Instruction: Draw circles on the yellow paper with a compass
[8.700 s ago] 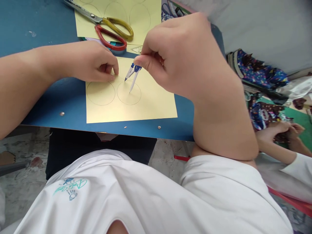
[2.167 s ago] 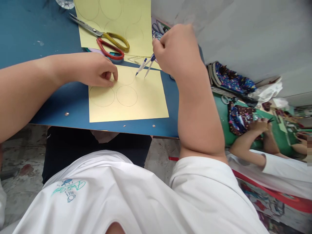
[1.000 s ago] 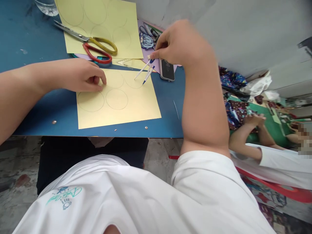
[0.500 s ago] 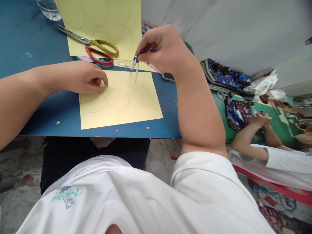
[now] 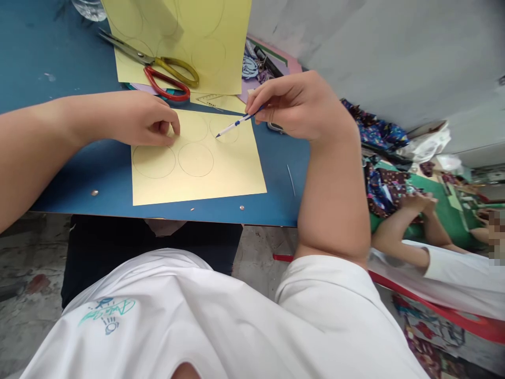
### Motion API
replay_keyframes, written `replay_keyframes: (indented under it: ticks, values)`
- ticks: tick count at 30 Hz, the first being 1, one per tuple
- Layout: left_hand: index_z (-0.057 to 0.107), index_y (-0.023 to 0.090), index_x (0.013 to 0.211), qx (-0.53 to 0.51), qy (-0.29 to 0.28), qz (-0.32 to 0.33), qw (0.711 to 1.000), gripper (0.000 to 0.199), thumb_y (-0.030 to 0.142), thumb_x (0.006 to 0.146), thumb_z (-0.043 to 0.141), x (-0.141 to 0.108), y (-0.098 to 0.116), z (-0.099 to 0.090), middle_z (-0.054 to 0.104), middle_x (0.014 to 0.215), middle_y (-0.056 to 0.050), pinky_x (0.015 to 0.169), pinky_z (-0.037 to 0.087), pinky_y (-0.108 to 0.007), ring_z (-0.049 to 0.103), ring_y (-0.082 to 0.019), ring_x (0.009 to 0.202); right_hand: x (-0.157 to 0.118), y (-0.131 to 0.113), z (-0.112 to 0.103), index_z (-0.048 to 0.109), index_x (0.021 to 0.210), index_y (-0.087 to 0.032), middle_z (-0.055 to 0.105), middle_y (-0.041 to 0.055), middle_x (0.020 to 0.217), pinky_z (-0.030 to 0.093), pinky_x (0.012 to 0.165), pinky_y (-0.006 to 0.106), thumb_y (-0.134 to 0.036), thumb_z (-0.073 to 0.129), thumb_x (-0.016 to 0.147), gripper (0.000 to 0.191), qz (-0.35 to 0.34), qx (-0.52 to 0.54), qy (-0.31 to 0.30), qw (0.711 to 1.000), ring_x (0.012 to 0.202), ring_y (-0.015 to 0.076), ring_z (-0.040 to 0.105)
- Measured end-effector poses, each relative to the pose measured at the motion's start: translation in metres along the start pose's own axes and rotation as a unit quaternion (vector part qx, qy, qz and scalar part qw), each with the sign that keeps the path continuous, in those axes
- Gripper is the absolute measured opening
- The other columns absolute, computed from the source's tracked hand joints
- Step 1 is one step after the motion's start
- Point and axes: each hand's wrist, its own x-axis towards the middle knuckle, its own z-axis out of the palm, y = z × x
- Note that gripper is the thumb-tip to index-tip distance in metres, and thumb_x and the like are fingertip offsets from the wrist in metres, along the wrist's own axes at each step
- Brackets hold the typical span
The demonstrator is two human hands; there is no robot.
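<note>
A yellow sheet point(image 5: 232, 168) with several pencilled circles lies near the table's front edge. My left hand point(image 5: 152, 120) rests on its upper left part, fingers curled; what they hold, if anything, is hidden. Above the upper right circle, my right hand point(image 5: 286, 105) pinches the top of a white and blue compass point(image 5: 232, 126), tilted with its tip pointing down and left over the paper. Scissors point(image 5: 158, 66) with one yellow and one red handle lie across another yellow sheet point(image 5: 221, 68) that also bears circles.
At the back left is a clear container point(image 5: 90, 8). Pens and coloured papers point(image 5: 272, 60) lie beyond my right hand, a phone partly under it. A thin stick point(image 5: 291, 180) lies on the blue table point(image 5: 79, 173). Another person's hands point(image 5: 420, 202) rest at a green table.
My right hand has moved right and a little nearer to me, swinging the compass from near upright to a slant. The view has shifted slightly; my left hand stays on the sheet.
</note>
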Motion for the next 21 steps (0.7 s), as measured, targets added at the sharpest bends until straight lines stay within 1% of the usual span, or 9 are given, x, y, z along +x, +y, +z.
replay_keyframes:
  ticks: [2, 3, 7, 9, 11, 13, 16, 18, 21]
  values:
    - [0.095, 0.019, 0.131, 0.003, 0.001, -0.003, 1.000, 0.132, 0.114, 0.073, 0.024, 0.000, 0.001, 0.000, 0.091, 0.105, -0.016, 0.084, 0.037, -0.051, 0.086, -0.028, 0.117, -0.003, 0.007, -0.003, 0.093, 0.091, -0.031, 0.091, 0.0077, 0.108, 0.067, 0.080, 0.045, -0.037, 0.107, 0.092, 0.015, 0.002, 0.006, 0.013, 1.000, 0.101, 0.0299, 0.081]
    - [0.095, 0.019, 0.131, 0.002, 0.001, -0.004, 1.000, 0.137, 0.118, 0.071, 0.022, 0.000, 0.001, -0.001, 0.091, 0.105, -0.016, 0.084, 0.036, -0.052, 0.086, -0.027, 0.116, -0.005, 0.010, -0.003, 0.093, 0.092, -0.031, 0.091, 0.0077, 0.108, 0.068, 0.080, 0.046, -0.039, 0.108, 0.091, 0.017, 0.000, 0.007, 0.024, 1.000, 0.101, 0.0297, 0.082]
    - [0.093, 0.012, 0.130, -0.007, 0.008, 0.002, 1.000, 0.169, 0.135, 0.053, 0.006, 0.001, 0.002, 0.000, 0.087, 0.101, -0.016, 0.085, 0.025, -0.055, 0.083, -0.022, 0.114, -0.006, 0.018, 0.002, 0.094, 0.097, -0.030, 0.091, 0.0064, 0.107, 0.073, 0.088, 0.047, -0.043, 0.105, 0.094, 0.017, -0.019, 0.016, 0.070, 0.997, 0.101, 0.0267, 0.084]
    - [0.092, 0.010, 0.130, -0.005, 0.012, 0.006, 1.000, 0.175, 0.137, 0.049, 0.002, 0.002, 0.001, 0.000, 0.086, 0.099, -0.015, 0.085, 0.021, -0.057, 0.082, -0.021, 0.112, -0.005, 0.018, 0.006, 0.094, 0.101, -0.028, 0.092, 0.0060, 0.107, 0.074, 0.094, 0.048, -0.041, 0.102, 0.097, 0.016, -0.034, 0.023, 0.090, 0.995, 0.107, 0.0275, 0.086]
    - [0.092, 0.009, 0.131, 0.003, 0.010, 0.007, 1.000, 0.175, 0.136, 0.051, 0.001, 0.002, 0.001, 0.001, 0.085, 0.097, -0.015, 0.085, 0.020, -0.057, 0.083, -0.022, 0.112, -0.003, 0.017, 0.010, 0.095, 0.102, -0.028, 0.092, 0.0055, 0.107, 0.074, 0.098, 0.050, -0.040, 0.102, 0.099, 0.014, -0.047, 0.026, 0.102, 0.993, 0.110, 0.0285, 0.087]
    - [0.091, 0.010, 0.134, 0.012, 0.000, 0.008, 1.000, 0.170, 0.133, 0.058, 0.003, 0.002, 0.001, 0.001, 0.085, 0.097, -0.015, 0.084, 0.021, -0.055, 0.083, -0.025, 0.117, -0.002, 0.015, 0.012, 0.096, 0.102, -0.028, 0.093, 0.0048, 0.106, 0.075, 0.100, 0.050, -0.042, 0.104, 0.098, 0.017, -0.057, 0.030, 0.124, 0.990, 0.109, 0.0282, 0.088]
    - [0.091, 0.011, 0.134, 0.003, -0.007, 0.016, 1.000, 0.157, 0.130, 0.067, 0.013, 0.002, -0.001, 0.001, 0.086, 0.096, -0.015, 0.084, 0.020, -0.054, 0.083, -0.026, 0.121, -0.006, 0.008, 0.013, 0.094, 0.102, -0.030, 0.093, 0.0027, 0.106, 0.077, 0.098, 0.047, -0.059, 0.110, 0.094, 0.034, -0.073, 0.050, 0.184, 0.979, 0.109, 0.0267, 0.090]
    - [0.089, 0.008, 0.132, -0.016, 0.002, 0.031, 0.999, 0.154, 0.131, 0.069, 0.020, 0.002, -0.005, 0.002, 0.084, 0.092, -0.015, 0.085, 0.018, -0.056, 0.083, -0.025, 0.120, -0.012, -0.001, 0.012, 0.093, 0.104, -0.031, 0.094, 0.0006, 0.107, 0.080, 0.093, 0.046, -0.072, 0.112, 0.088, 0.048, -0.069, 0.062, 0.221, 0.971, 0.108, 0.0263, 0.092]
    - [0.088, 0.005, 0.130, -0.040, 0.017, 0.054, 0.998, 0.150, 0.131, 0.074, 0.028, 0.002, -0.009, 0.004, 0.082, 0.086, -0.015, 0.086, 0.014, -0.059, 0.082, -0.024, 0.114, -0.027, -0.019, 0.015, 0.093, 0.101, -0.032, 0.093, -0.0015, 0.103, 0.083, 0.089, 0.049, -0.078, 0.113, 0.082, 0.054, -0.035, 0.040, 0.246, 0.968, 0.101, 0.0270, 0.093]
